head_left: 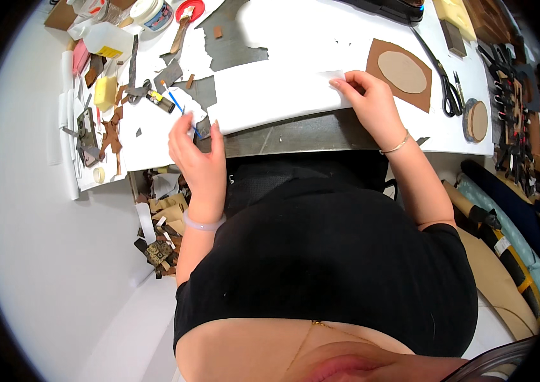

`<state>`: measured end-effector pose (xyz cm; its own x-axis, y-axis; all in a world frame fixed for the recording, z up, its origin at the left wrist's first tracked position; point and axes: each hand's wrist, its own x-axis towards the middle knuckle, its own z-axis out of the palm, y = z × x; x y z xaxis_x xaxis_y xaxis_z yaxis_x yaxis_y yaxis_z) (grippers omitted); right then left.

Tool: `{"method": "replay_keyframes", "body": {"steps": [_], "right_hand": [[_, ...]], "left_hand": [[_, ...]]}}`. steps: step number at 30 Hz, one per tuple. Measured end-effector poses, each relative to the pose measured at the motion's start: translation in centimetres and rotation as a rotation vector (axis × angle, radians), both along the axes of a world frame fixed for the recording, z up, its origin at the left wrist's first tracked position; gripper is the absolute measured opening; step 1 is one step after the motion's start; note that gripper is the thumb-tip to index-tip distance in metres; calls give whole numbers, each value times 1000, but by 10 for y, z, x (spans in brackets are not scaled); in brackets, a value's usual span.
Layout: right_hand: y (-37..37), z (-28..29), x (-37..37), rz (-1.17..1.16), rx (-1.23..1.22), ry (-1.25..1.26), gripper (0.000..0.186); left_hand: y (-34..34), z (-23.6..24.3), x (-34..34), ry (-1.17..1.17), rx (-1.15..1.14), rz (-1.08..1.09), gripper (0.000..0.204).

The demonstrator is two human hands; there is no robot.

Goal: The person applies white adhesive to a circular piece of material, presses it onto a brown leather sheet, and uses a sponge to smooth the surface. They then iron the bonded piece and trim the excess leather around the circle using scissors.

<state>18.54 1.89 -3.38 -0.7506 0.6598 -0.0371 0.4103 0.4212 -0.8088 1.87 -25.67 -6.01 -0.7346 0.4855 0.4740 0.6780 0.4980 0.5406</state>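
A long white sheet of paper (pixel 276 95) lies across the front of the work table. Its upper right corner is pinched between the thumb and fingers of my right hand (pixel 372 102), and the edge there lifts slightly. At the lower left corner of the sheet is my left hand (pixel 198 153), thumb and fingers apart, the thumb beside the paper's edge. A thin blue-handled brush (pixel 174 99) runs under or past its fingertips; whether they touch it I cannot tell. Right of the sheet, a beige oval piece (pixel 402 71) rests on a brown leather-like piece (pixel 381 54).
Black scissors (pixel 451 99) and a round tan disc (pixel 475 121) lie at the right. On the left are a yellow sponge (pixel 105 93), a phone (pixel 87 130) and scraps. A wide brush (pixel 181 32) and a white tub (pixel 152 14) stand farther back. A tool rack (pixel 511 108) borders the right.
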Motion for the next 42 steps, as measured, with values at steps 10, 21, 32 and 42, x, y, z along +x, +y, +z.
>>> {"method": "replay_keyframes", "body": {"steps": [10,21,32,42], "right_hand": [[-3,-3,-5,-77,85,-52,27],[-62,-27,-6,611,605,-81,82],[-23,-16,34,437,674,-7,36],[-11,17,30,363,761,379,36]], "left_hand": [[47,-2,15,118,-448,-599,72],[52,0,7,76,-514,-648,68],[47,2,0,95,-403,-549,47],[41,33,-21,381,-67,-694,30]]}}
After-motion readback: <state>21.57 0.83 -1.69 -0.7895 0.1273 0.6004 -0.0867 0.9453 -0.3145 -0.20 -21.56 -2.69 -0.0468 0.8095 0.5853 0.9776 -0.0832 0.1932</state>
